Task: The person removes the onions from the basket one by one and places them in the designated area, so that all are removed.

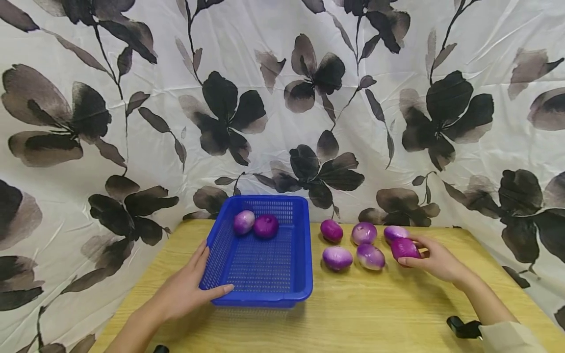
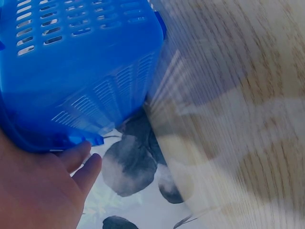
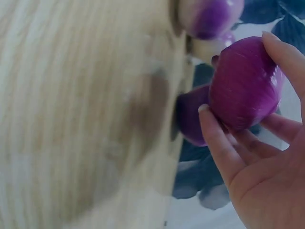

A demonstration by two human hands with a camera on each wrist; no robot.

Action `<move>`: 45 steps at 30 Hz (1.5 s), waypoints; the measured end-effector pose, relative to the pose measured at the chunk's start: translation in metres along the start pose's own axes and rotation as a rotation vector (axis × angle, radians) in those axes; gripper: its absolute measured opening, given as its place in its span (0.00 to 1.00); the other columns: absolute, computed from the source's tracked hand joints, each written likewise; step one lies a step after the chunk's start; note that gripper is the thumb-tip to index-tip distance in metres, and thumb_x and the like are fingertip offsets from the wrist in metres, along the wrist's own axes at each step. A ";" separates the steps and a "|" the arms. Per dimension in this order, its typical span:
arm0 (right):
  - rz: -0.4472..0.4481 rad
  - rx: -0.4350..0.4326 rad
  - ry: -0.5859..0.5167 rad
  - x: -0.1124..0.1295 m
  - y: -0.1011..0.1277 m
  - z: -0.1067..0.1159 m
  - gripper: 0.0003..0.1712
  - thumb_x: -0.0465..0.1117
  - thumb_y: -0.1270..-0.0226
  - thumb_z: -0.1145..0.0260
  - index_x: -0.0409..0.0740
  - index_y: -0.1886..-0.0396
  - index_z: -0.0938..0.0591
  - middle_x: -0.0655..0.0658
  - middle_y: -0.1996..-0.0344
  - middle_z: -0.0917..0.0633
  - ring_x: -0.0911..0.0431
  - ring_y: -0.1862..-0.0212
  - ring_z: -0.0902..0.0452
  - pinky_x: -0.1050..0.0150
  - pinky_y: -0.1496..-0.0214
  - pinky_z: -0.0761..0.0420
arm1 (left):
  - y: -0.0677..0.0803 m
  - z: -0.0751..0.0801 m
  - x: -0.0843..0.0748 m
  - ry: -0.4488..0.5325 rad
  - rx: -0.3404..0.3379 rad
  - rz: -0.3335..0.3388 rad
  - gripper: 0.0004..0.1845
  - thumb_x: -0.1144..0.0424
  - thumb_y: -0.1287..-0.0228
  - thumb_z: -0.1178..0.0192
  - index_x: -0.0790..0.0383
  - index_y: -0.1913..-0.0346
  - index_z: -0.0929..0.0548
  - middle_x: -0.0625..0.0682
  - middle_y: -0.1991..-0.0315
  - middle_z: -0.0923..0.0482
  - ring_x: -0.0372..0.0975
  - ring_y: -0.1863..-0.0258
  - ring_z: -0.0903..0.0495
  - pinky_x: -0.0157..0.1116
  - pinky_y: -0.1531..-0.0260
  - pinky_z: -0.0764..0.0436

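**Onion in the right hand, basket off to its left**

Nearest the camera, the left hand [image 1: 185, 289] lies against the near-left corner of the blue basket [image 1: 247, 294], its fingers straight, thumb along the front rim and the rest up the left wall. It steadies the basket rather than grasping it; the left wrist view shows the fingertips just under the rim's edge.

Farther along the bench [image 1: 362, 314], to the right, the right hand [image 1: 434, 260] has its fingers [image 3: 217, 138] curled round a purple onion [image 1: 404, 248], thumb on one side and the others cupping it from beneath. The onion lies between the fingertips and points toward the basket, its long axis roughly across the bench. The basket lies to the left of this hand, well apart, with the loose onions in between.

Those five loose onions [image 1: 351, 244] sit just beside the basket's right wall in two rough rows.

Farthest back, two onions in the basket [image 1: 256, 224] rest touching each other against its far wall.
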State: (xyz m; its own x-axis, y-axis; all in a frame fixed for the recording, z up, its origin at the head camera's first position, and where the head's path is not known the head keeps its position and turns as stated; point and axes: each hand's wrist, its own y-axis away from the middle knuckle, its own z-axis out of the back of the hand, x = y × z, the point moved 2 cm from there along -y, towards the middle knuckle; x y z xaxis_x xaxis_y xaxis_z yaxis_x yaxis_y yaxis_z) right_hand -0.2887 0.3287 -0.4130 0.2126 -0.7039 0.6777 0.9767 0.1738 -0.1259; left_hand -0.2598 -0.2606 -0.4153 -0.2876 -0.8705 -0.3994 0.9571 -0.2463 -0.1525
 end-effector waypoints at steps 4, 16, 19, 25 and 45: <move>-0.033 0.020 0.005 -0.011 0.001 -0.005 0.45 0.47 0.35 0.24 0.25 0.30 0.33 0.29 0.46 0.19 0.42 0.50 0.17 0.60 0.57 0.18 | -0.001 -0.002 0.000 0.003 0.013 0.008 0.68 0.20 0.45 0.42 0.64 0.17 0.59 0.61 0.17 0.60 0.66 0.26 0.39 0.67 0.39 0.30; 0.012 0.025 0.037 -0.021 -0.007 -0.012 0.40 0.44 0.37 0.23 0.22 0.36 0.29 0.27 0.49 0.18 0.39 0.49 0.18 0.55 0.54 0.18 | -0.002 -0.002 0.000 -0.004 0.018 0.021 0.68 0.20 0.45 0.43 0.64 0.17 0.58 0.60 0.16 0.61 0.66 0.26 0.40 0.68 0.39 0.31; 0.003 0.034 0.055 -0.020 -0.007 -0.013 0.40 0.45 0.37 0.24 0.22 0.36 0.29 0.28 0.49 0.17 0.38 0.48 0.19 0.53 0.53 0.19 | -0.003 -0.002 0.000 -0.008 0.026 0.026 0.69 0.19 0.45 0.43 0.64 0.17 0.58 0.60 0.16 0.61 0.66 0.26 0.40 0.68 0.39 0.31; -0.043 0.099 0.015 -0.021 -0.007 -0.012 0.43 0.47 0.33 0.27 0.21 0.32 0.33 0.25 0.48 0.19 0.36 0.45 0.21 0.55 0.52 0.19 | -0.003 -0.001 0.000 0.000 0.026 0.013 0.68 0.20 0.44 0.43 0.66 0.17 0.58 0.60 0.16 0.63 0.65 0.25 0.42 0.68 0.38 0.32; -0.038 0.158 -0.015 -0.025 -0.002 -0.005 0.43 0.43 0.29 0.30 0.22 0.28 0.40 0.21 0.42 0.25 0.36 0.47 0.18 0.55 0.54 0.17 | -0.001 0.000 -0.001 0.005 0.036 0.019 0.68 0.20 0.45 0.43 0.65 0.17 0.58 0.59 0.16 0.63 0.65 0.25 0.41 0.67 0.38 0.31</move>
State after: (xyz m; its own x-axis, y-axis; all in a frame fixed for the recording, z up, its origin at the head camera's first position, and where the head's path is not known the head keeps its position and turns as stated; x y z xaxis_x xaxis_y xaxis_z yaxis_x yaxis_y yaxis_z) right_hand -0.2955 0.3426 -0.4333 0.1743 -0.7016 0.6909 0.9670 0.2545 0.0144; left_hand -0.2609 -0.2594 -0.4148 -0.2691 -0.8730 -0.4067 0.9631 -0.2449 -0.1117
